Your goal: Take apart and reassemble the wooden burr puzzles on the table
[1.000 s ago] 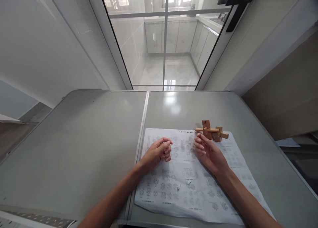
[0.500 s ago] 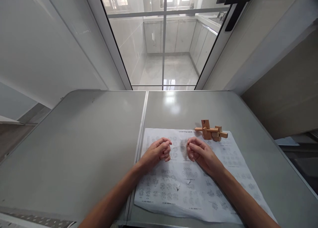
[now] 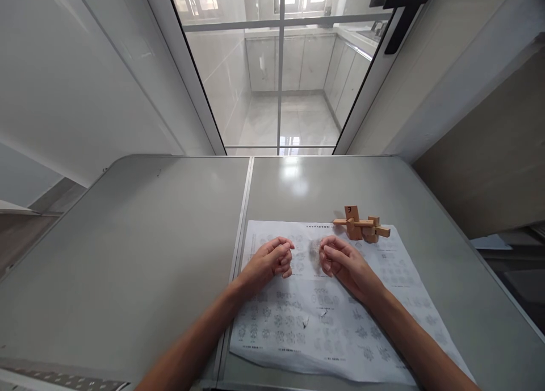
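My left hand [image 3: 270, 259] rests on a printed instruction sheet [image 3: 340, 323], fingers curled into a loose fist with nothing in it. My right hand [image 3: 343, 263] lies beside it on the same sheet, fingers likewise curled and holding nothing. A wooden interlocking puzzle [image 3: 361, 225] of crossed light-brown sticks stands at the sheet's far edge, just beyond my right hand and apart from it.
The grey folding table [image 3: 128, 255] has a seam down its middle and rounded far corners. Behind it is a glass sliding door [image 3: 281, 67] with a black handle, a white wall on the left and a brown panel on the right.
My right hand drew back from the wooden puzzle toward my left hand and curled its fingers shut. The left hand and the puzzle stayed where they were.
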Available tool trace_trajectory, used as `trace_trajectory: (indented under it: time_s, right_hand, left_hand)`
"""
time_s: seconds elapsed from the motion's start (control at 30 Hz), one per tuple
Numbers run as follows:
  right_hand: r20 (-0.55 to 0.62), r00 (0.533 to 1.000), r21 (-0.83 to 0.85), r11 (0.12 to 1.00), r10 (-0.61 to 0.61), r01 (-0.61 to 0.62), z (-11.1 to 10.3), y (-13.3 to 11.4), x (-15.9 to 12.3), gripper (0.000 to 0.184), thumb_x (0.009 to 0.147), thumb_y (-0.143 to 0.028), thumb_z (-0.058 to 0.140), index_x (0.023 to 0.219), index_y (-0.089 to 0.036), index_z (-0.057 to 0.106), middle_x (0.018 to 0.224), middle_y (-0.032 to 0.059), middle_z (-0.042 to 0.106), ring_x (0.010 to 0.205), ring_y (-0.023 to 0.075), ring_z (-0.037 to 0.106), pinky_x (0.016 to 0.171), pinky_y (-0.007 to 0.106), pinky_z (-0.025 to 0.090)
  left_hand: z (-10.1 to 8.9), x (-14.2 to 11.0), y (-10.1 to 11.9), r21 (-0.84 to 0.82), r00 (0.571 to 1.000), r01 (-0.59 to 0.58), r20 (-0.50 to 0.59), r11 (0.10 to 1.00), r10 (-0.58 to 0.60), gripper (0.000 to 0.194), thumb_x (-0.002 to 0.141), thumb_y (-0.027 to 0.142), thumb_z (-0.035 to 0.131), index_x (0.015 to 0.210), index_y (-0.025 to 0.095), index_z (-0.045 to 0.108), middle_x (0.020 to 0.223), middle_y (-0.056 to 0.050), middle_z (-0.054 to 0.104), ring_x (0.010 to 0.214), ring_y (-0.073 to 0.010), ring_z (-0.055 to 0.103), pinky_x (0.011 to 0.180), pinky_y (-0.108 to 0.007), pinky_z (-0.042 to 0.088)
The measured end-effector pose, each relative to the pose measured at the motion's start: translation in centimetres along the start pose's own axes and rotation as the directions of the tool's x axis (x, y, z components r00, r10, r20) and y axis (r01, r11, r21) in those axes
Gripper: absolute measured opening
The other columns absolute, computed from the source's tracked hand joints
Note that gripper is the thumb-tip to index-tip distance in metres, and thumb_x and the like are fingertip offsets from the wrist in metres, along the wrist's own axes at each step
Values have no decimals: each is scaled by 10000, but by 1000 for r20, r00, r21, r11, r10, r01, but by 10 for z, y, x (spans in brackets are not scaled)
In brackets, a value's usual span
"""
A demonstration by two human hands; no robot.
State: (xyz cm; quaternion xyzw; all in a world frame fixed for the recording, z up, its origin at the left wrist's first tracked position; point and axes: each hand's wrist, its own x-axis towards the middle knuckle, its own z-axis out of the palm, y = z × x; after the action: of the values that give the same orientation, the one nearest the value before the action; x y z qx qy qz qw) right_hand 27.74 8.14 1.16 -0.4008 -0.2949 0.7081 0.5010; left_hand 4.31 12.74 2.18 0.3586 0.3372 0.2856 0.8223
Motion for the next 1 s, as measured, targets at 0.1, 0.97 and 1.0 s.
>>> trace_trajectory:
  time_s: [0.1, 0.97, 1.0]
  right_hand:
    - [-6, 1000, -7, 1000, -1, 1, 1, -1, 0, 290, 862, -435, 881, 937, -203, 724, 762, -3, 615, 613, 121, 520, 562, 260, 437]
    - [-12, 1000, -20, 1000, -3, 3, 3, -3, -1, 301, 845, -448, 887, 921, -206, 724, 742, -4, 600, 614, 134, 512, 561, 270, 431]
    - [-8, 1000, -20, 1000, -2, 2, 3, -3, -1, 298, 849, -447, 885, 922, -206, 725, 746, -4, 602, 616, 132, 513, 563, 269, 431]
  left_hand:
    - [-1, 0, 0, 0, 1000, 2, 0, 1000, -2, 327, 934, 445, 759, 1021, 176, 594, 690, 83, 428, 531, -57, 304, 579, -245, 372]
    - [1, 0, 1, 3, 1000, 6, -1, 1000, -6, 347, 922, 460, 771, 1015, 175, 595, 690, 83, 422, 533, -58, 309, 583, -248, 373]
    - [2, 0, 1, 3, 1000, 9, -4, 1000, -9, 356, 913, 464, 778, 1014, 176, 594, 689, 84, 421, 532, -57, 308, 580, -248, 370]
